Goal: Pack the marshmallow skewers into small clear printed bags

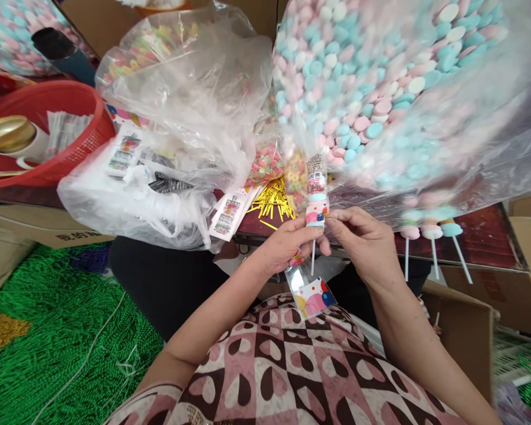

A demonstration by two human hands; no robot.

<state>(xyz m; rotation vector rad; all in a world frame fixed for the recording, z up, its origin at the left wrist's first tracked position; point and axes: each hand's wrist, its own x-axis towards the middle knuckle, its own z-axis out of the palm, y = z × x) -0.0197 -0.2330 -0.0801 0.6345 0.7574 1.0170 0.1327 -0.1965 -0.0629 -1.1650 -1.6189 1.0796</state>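
Note:
Between my hands stands a marshmallow lollipop [317, 198] in a clear printed wrapper, its white stick pointing down toward me. My left hand [289, 239] is closed around its lower end. Below that hand hangs a flat clear bag [312, 292] with coloured dots, which seems held by the same fingers. My right hand [365, 239] pinches thumb against fingers at the wrapper's lower right edge; what lies between those fingertips is hidden. Just beyond the left hand, a pile of gold twist ties [272, 203] lies on the dark red table [491, 236].
A big clear bag of pink, white and blue candies [371, 118] fills the back right. Several candy sticks [432, 233] overhang the right table edge. A red basket [101, 118], crumpled plastic bags [190, 112] and printed cards [232, 213] are left. Green strands [71, 330] cover the lower left.

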